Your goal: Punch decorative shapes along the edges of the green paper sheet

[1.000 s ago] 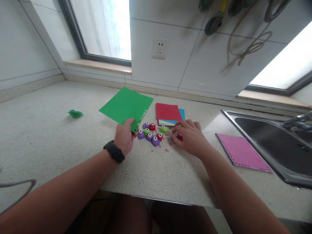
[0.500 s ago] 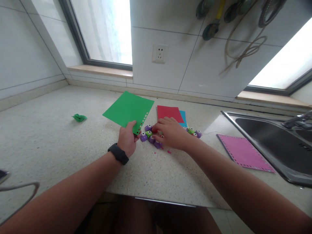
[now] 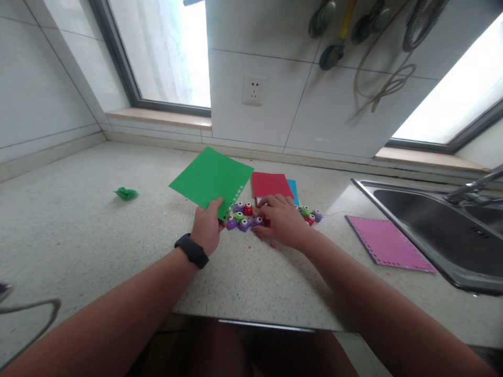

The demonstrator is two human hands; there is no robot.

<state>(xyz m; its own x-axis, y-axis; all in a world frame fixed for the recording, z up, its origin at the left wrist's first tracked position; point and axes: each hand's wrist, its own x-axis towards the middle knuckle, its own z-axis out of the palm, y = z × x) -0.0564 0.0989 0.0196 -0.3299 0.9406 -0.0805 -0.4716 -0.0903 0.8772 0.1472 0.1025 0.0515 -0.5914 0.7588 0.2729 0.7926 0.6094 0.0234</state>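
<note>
Green paper sheet (image 3: 210, 179), with a row of little holes punched along its right edge, sits pinched at its near corner in the left hand (image 3: 207, 229), thumb on top and fingers under. It's held a bit above the speckled counter (image 3: 78, 230), just left of the cluster of mini punches (image 3: 242, 215). That grip looks the same as a second ago, so the sheet hasn't really gone anywhere.

What changed is the right hand (image 3: 282, 223). A second back it was resting further right, over the punches next to the paper stack. Then it slid left into the main cluster, and now it sits palm down with fingers curled loosely over the red and purple ones in the middle. My read is it's picking through them for a particular one. The fingertips hide what's under them, so I can't tell if it's actually gripping a punch or just touching them. With the hand moved over, a small group of three punches (image 3: 310, 214) shows on its far right side.

Behind it all, the red sheet (image 3: 271, 184) lies on a blue one, and a pink sheet (image 3: 387, 244) with its edges already punched lies by the sink (image 3: 440, 230). A crumpled green scrap (image 3: 126, 193) is off to the left.
</note>
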